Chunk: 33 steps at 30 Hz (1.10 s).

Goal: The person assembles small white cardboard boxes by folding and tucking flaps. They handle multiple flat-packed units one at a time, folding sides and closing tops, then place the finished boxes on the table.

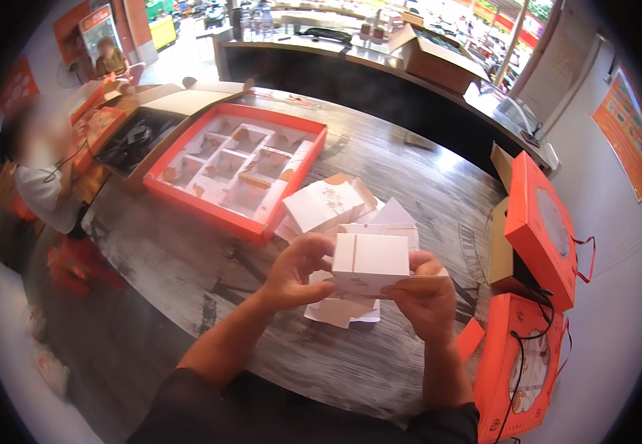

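Observation:
A small white folded carton point(371, 255) is held between both hands above the middle of the table. My left hand point(297, 272) grips its left side, thumb below and fingers curled along the edge. My right hand point(426, 297) pinches the lower right corner, where a flap sticks out. Just beyond and beneath the carton lies a heap of white box blanks point(327, 203), some partly folded, one with a printed pattern. Farther left sits a shallow red box point(206, 213) holding a white divider with several compartments.
On the right stand red gift boxes point(541, 222) with round windows; a black cable point(517, 370) hangs over the nearer one. A cardboard box point(139, 140) with dark contents is at far left, near a person point(43, 196) in white. A counter point(350, 89) runs behind the table point(417, 152).

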Available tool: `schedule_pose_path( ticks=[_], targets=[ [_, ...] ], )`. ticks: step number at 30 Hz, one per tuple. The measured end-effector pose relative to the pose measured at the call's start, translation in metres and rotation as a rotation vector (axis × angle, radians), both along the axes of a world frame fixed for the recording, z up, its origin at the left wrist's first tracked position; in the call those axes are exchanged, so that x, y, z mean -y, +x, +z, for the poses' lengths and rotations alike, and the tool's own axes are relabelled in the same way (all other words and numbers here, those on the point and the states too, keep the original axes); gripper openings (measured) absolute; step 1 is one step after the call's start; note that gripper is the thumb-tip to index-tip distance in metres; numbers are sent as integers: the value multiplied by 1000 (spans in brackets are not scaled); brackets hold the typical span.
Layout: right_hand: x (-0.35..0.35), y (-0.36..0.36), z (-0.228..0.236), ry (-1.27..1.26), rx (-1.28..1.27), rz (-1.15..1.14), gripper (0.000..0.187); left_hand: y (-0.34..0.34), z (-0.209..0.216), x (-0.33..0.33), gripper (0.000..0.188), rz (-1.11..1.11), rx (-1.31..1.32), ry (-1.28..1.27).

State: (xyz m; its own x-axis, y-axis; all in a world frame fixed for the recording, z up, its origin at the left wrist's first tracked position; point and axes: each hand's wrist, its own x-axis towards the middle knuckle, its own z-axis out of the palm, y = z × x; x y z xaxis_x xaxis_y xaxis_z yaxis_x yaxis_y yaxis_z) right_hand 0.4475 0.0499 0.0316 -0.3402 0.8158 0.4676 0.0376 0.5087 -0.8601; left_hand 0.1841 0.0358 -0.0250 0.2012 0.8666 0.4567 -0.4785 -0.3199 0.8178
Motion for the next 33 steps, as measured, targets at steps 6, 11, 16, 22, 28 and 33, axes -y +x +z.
schedule_pose_path(
  ticks=[6, 11, 16, 22, 28, 33],
  targets=[
    [9, -8, 3, -100, -75, -2, 20, -4, 5, 2, 54, 97, -82, 27],
    [9, -6, 0, -51, -71, 0, 24, -4, 10, 2, 56, 237, -287, 186],
    [12, -5, 3, -127, -27, -38, 23, -4, 12, 3, 57, 294, -334, 230],
    [9, 0, 2, -103, -25, -47, 23, -7, 18, 3, 59, 365, -445, 287],
    [9, 0, 3, -97, -8, -74, 24, -7, 16, 3, 62, 362, -480, 273],
    [3, 6, 5, 144, 181, -32, 35, -3, 20, 5, 73, 388, -474, 273]
  ],
)
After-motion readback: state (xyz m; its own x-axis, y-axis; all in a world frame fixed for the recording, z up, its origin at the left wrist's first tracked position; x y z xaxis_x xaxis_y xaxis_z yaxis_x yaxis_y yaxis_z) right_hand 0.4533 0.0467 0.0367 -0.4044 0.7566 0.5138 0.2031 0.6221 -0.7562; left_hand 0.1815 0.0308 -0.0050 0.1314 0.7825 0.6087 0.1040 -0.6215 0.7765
